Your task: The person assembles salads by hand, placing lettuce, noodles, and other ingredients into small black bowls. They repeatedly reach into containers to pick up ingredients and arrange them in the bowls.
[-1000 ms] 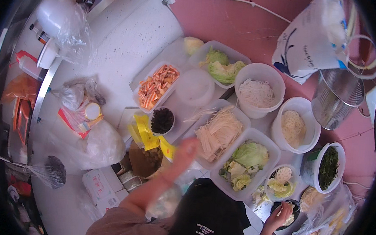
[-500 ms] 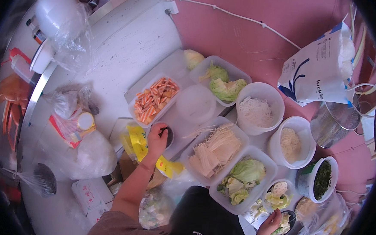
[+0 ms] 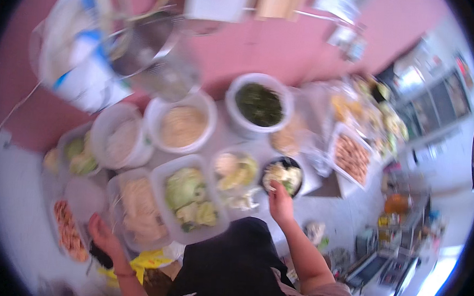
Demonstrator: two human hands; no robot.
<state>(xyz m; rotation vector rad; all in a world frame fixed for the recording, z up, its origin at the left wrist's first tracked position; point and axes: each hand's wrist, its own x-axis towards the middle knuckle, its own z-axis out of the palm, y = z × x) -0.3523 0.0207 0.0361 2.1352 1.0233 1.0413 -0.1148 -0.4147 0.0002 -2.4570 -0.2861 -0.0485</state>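
My right hand (image 3: 281, 205) grips the near rim of a small black bowl (image 3: 298, 191), its fingers partly hidden. Pale, leafy food (image 3: 282, 176) fills the bowl. On the left, my left hand (image 3: 105, 236) is raised beside a small dark-filled tub (image 3: 100, 256); motion smears its fingers. Closest to that hand are a container of pale dried sheets or noodles (image 3: 140, 210) and a long box of cut orange-and-white sticks (image 3: 69, 230). A clear container of cabbage leaves (image 3: 185, 191) sits between my hands. Beside the bowl is a tub of lotus root slices and leaves (image 3: 238, 172).
Behind stand white tubs of white noodles (image 3: 122, 135), pale noodles (image 3: 183, 125) and dark green seaweed-like strands (image 3: 259, 105). A metal strainer (image 3: 166, 70) hangs at the pink wall. A white tray (image 3: 350, 155) of brown pieces sits right, near plastic bags (image 3: 317, 120).
The view has swung to the right, bringing shelves and more of the room into sight. My left hand has lifted away from the dark-filled tub. My right hand stays at the black bowl.
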